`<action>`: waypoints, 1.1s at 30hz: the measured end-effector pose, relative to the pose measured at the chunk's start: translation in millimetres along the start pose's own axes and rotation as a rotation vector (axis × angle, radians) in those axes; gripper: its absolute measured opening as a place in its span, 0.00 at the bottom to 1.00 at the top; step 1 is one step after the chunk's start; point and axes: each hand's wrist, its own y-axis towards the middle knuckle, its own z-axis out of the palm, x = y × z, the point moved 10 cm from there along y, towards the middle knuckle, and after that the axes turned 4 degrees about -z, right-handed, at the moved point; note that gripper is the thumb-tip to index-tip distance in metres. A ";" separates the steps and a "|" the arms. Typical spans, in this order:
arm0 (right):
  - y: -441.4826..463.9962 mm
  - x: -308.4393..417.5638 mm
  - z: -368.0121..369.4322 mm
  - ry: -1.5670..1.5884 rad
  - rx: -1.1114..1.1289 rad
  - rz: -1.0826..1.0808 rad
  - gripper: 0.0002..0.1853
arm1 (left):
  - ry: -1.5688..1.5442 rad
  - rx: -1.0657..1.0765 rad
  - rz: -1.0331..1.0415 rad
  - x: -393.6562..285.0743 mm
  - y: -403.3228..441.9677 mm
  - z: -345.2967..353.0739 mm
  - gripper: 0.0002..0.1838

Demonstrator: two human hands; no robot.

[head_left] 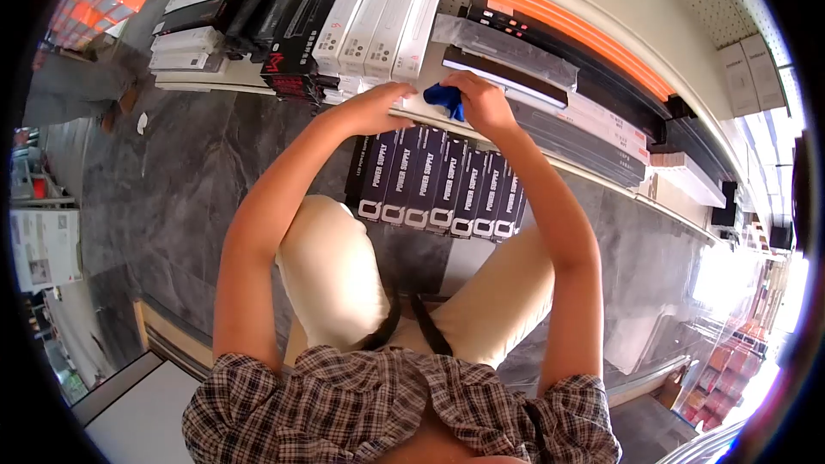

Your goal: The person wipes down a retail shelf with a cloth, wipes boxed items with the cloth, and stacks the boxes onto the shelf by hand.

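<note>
My right hand (483,105) is closed around a bunched blue cloth (445,99), held on the bare strip of the shelf. To its left, my left hand (378,110) is at the front edge of the shelf (423,106), thumb and fingers apart, with nothing visible in it. Just below both hands stands a row of dark boxes marked "POWER SUPPLY" (421,179). White long boxes (378,21) stand on the shelf beyond my left hand. A flat dark-topped box (507,77) lies just beyond my right hand.
Black boxes (301,30) stand farther left on the shelf. Long boxes with orange edges (576,34) are stacked at the back right. Grey tiled floor (172,198) lies around my knees. Another person's leg (82,90) shows at the far left.
</note>
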 end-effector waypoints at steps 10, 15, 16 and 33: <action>-62.8 -26.9 6.7 0.460 0.106 0.345 0.19 | -0.088 0.003 0.070 -12.1 32.5 61.9 0.23; -78.6 -1.7 -1.3 0.595 0.173 0.368 0.21 | 0.066 0.008 0.067 -31.6 23.4 68.0 0.17; -80.7 1.4 1.3 0.494 0.223 0.379 0.22 | 0.075 0.010 0.065 -33.2 20.8 68.8 0.17; -85.9 30.1 -15.0 0.045 0.072 0.396 0.19 | 0.067 -0.085 0.295 -91.6 -12.1 46.5 0.17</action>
